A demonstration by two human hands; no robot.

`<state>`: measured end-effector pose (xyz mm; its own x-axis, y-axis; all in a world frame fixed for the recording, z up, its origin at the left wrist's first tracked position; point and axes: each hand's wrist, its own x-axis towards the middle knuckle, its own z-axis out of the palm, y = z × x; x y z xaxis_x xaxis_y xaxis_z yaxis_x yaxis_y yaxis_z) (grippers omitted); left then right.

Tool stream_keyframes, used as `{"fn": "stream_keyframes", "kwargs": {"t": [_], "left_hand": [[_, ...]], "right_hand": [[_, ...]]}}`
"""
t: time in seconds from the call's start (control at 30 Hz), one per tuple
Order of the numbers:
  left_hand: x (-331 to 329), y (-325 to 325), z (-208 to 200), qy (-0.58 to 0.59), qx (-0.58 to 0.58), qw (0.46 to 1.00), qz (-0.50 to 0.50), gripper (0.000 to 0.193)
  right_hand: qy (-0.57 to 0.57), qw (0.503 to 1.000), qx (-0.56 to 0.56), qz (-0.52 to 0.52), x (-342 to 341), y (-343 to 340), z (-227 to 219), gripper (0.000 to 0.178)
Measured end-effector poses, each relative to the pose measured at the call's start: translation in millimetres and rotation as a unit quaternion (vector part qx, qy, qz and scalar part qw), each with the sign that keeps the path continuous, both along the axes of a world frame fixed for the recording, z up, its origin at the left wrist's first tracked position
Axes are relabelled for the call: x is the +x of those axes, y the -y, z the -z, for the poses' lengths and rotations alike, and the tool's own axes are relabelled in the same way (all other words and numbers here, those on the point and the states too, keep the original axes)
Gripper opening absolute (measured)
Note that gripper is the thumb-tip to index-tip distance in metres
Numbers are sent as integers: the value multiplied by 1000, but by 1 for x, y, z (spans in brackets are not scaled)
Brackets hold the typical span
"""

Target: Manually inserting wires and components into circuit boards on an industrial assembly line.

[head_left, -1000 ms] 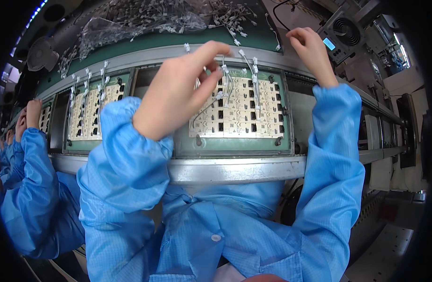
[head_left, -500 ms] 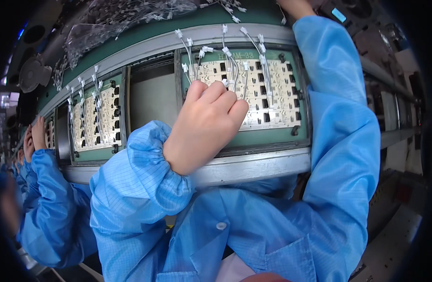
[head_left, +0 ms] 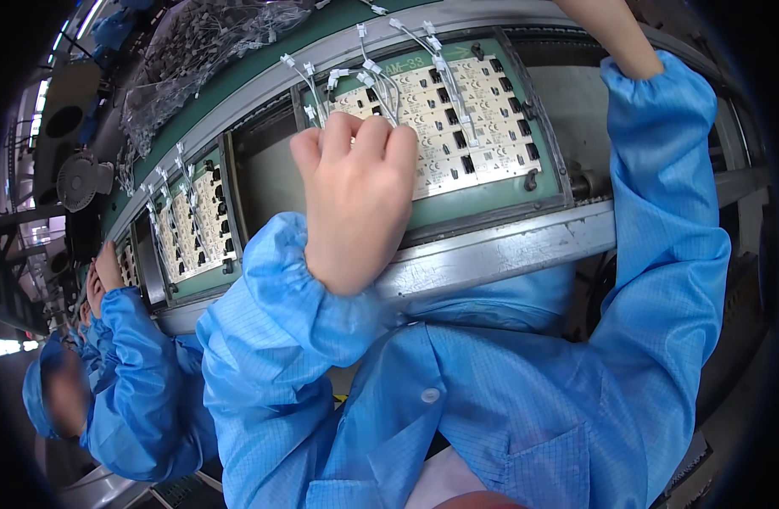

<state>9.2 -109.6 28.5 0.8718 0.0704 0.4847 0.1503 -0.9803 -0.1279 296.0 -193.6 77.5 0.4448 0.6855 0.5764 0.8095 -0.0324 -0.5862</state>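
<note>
My left hand (head_left: 360, 199) is closed over the lower left part of a pale circuit board panel (head_left: 436, 174), fingers curled down. What the fingertips hold, if anything, is hidden behind the knuckles. The panel, with rows of black parts, sits in a green fixture (head_left: 508, 195). Thin wire leads (head_left: 453, 89) with white plug ends stand along its upper edge and lie across it. My right hand (head_left: 605, 34) reaches to the top edge of the picture, beyond the fixture's upper right corner. Its fingers are cut off from view.
A metal rail (head_left: 499, 246) runs along the near side of the fixtures. To the left, a second green fixture (head_left: 194, 284) carries another wired panel. A clear plastic bag (head_left: 228, 42) of connectors lies behind the rail. A co-worker in a blue sleeve (head_left: 143, 356) works at far left.
The view has tilted, and the fixtures now sit slanted. My left hand has shifted slightly left over the panel and stays closed. My right hand has moved right at the picture's top.
</note>
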Motion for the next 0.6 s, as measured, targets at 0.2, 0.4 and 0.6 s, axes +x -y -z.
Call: {"fn": "stream_keyframes", "kwargs": {"t": [0.2, 0.4, 0.6], "left_hand": [[-4, 4, -2, -21, -78, 996, -41, 6], [-4, 5, -2, -29, -87, 994, -51, 6], [-4, 3, 3, -13, -118, 992, -50, 7]], "right_hand": [[-129, 991, 32, -23, 12, 40, 25, 9], [-157, 984, 65, -49, 19, 47, 34, 10], [-136, 988, 58, -42, 13, 55, 33, 17]]}}
